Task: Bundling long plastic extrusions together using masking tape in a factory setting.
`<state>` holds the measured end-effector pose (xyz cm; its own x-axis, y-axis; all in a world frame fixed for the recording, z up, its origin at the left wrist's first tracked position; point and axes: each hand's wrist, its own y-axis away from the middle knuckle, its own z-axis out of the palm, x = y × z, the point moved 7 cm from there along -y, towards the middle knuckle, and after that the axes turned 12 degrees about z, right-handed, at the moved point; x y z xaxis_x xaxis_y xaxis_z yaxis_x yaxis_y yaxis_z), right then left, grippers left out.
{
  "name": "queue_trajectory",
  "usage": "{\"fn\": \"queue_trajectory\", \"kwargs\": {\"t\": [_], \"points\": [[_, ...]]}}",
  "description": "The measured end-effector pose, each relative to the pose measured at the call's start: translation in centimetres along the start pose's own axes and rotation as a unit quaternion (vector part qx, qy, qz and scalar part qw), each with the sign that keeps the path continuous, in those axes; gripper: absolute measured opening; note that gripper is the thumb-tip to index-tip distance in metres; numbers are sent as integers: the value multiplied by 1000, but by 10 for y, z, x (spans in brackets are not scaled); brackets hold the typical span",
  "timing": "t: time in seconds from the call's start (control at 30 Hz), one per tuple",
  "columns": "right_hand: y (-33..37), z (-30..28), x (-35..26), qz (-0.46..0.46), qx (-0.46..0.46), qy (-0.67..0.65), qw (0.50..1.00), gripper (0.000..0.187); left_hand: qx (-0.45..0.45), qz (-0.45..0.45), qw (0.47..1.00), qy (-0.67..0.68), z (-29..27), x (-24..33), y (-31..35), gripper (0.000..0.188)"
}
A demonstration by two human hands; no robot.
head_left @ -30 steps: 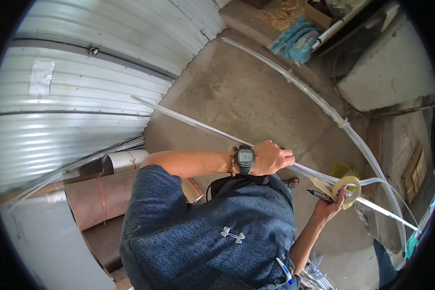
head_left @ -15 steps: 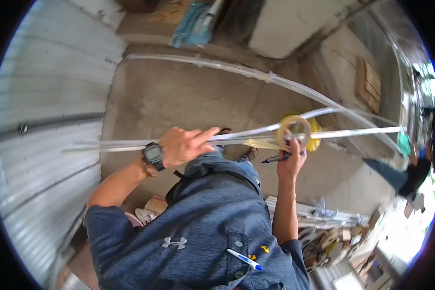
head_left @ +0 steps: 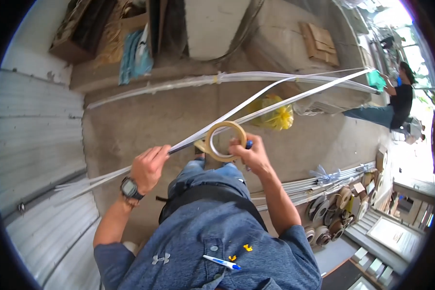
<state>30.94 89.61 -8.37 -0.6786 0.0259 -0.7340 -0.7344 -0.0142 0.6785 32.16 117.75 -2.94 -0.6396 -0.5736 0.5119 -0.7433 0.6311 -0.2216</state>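
Head view: well left of the tape roll [head_left: 209, 142] runs a corrugated metal wall [head_left: 38, 130]. Beyond the roll, starting on its left and reaching past it to the right, lies a second pale bundle [head_left: 188, 83]. Just left of the roll and lower, the left hand [head_left: 150, 166], a dark watch [head_left: 129, 187] on its wrist, is closed around long white strips [head_left: 304, 95]. These trail leftward from the roll toward the wall and, on its other side, pass behind its upper edge, spreading into separate lengths. A loose end [head_left: 199, 145] of tape juts from the roll's left; whether it sticks to the strips I cannot tell. At the roll's right side the right hand [head_left: 253, 153] is clamped on it, fingers reaching into the ring, a pen [head_left: 249, 144] also held, its blue end showing. Right of the roll and beyond is a yellow plastic bag [head_left: 281, 117]; right and nearer, stacked coils [head_left: 343, 198]. Farthest right of the roll, a person [head_left: 402, 104] in a dark top stands beside green material [head_left: 375, 80].
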Motion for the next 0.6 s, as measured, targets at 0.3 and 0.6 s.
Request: {"fn": "queue_trajectory", "kwargs": {"t": [0.3,0.6], "points": [[-44,34,-37,-183,-117,-422,880,57,89,177,941,-273,-95,49,-34,28],[-12,60,-49,-267,-101,-375,882,14,93,206,924,-309,-121,44,24,28]]}}
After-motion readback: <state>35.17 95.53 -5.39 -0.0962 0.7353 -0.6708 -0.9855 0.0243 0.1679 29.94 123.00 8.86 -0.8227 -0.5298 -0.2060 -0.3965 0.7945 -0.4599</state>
